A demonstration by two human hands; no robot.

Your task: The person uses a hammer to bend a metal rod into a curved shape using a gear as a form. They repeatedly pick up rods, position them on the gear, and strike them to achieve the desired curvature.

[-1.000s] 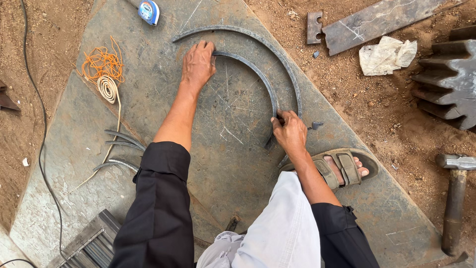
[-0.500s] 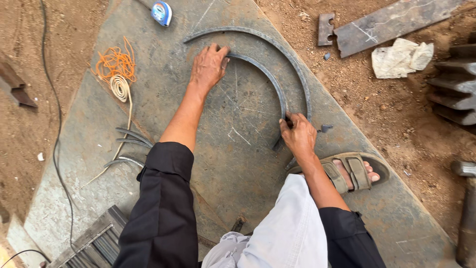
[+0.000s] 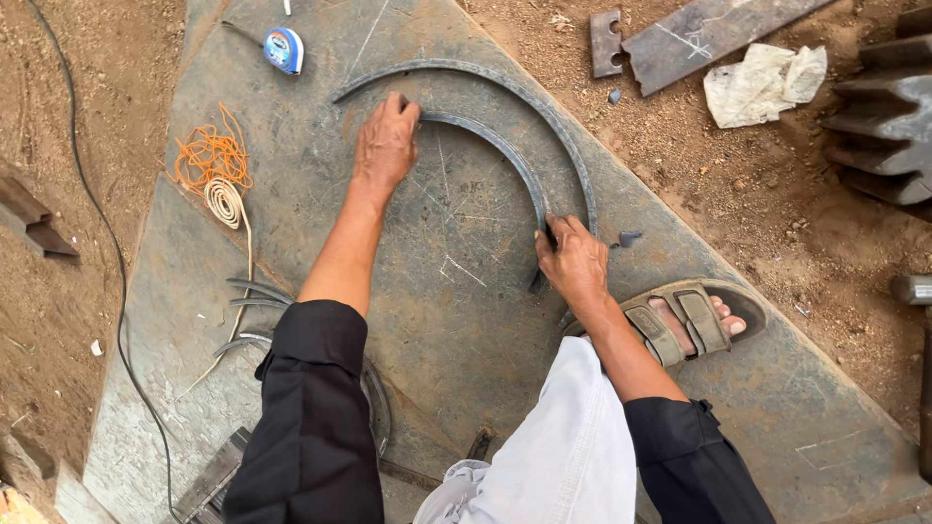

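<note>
Two curved metal strips lie on a grey steel plate (image 3: 456,320) on the ground. The inner curved strip (image 3: 505,150) arcs between both hands. My left hand (image 3: 385,144) presses flat on its left end. My right hand (image 3: 573,257) grips its right end, fingers closed around the metal. The outer curved strip (image 3: 529,97) runs around the inner one, just beyond both hands, touching neither clearly.
A blue tape measure (image 3: 283,49) lies at the plate's top. Orange cord with a white coil (image 3: 218,170) sits left. More curved strips (image 3: 254,291) lie by my left sleeve. My sandalled foot (image 3: 694,320), a white rag (image 3: 762,82), flat bars (image 3: 709,29) and a large gear (image 3: 888,107) are right.
The view has shifted slightly; both hands stay on the inner strip's ends, with the left hand settling flatter on its end.
</note>
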